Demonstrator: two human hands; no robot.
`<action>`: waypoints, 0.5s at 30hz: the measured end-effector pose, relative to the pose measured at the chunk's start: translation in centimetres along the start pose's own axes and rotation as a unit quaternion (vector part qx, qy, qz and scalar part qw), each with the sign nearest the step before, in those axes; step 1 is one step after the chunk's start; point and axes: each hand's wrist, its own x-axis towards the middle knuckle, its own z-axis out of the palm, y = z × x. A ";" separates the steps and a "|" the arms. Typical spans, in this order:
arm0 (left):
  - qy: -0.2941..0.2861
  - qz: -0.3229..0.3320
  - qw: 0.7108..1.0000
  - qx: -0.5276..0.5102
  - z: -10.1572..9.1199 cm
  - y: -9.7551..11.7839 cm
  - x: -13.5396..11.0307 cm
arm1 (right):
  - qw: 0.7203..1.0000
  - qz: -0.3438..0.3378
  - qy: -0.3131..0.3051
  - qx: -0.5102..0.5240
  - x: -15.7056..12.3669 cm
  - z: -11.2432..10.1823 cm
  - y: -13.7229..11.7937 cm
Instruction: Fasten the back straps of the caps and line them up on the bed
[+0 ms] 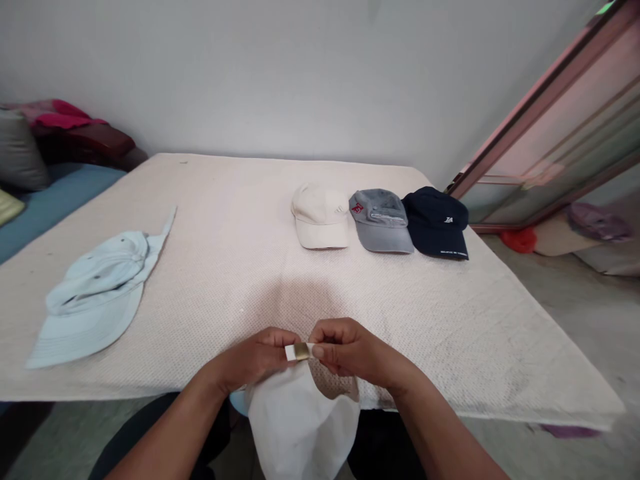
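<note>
A white baseball cap (300,427) hangs at the table's front edge, its back opening towards the table. My left hand (260,360) is closed on the cap's strap beside a brass-coloured buckle (301,351). On the buckle's other side, my right hand (350,350) pinches the strap between thumb and fingers. The strap runs through the buckle, with a short white piece showing to its left. Part of the cap lies below the picture's edge.
A pale blue cap (100,287) lies at the table's left, its strap loose. Towards the back right, a cream cap (321,217), a grey cap (381,220) and a navy cap (436,223) sit in a row on the cloth-covered table (225,220). Behind stands a wall (280,80).
</note>
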 end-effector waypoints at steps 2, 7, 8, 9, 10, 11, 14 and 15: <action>-0.009 0.015 0.999 -0.027 -0.3 -0.3 0.0 | 1.000 0.005 0.002 0.020 -0.1 -0.3 0.1; 0.001 0.028 0.998 -0.060 -1.0 -0.9 0.0 | 0.999 0.009 -0.013 0.050 -0.4 -1.0 0.4; 0.005 0.028 0.998 -0.058 -0.9 -0.9 0.0 | 0.999 0.011 -0.016 0.043 -0.4 -1.1 0.4; 0.008 0.029 0.998 -0.053 -0.9 -0.8 0.0 | 0.999 0.013 -0.015 0.038 -0.4 -1.0 0.4; 0.012 0.029 0.998 -0.045 -0.8 -0.7 0.0 | 0.999 0.012 -0.013 0.035 -0.4 -1.0 0.3; 0.014 0.028 0.999 -0.034 -0.8 -0.6 -0.1 | 0.999 0.010 -0.009 0.035 -0.3 -0.9 0.3; 0.016 0.009 1.000 0.005 -0.5 -0.2 -0.2 | 0.999 0.005 -0.004 0.035 -0.2 -0.5 0.1; 0.014 -0.002 1.000 0.019 -0.4 -0.2 -0.2 | 1.000 0.005 -0.005 0.029 -0.1 -0.3 0.0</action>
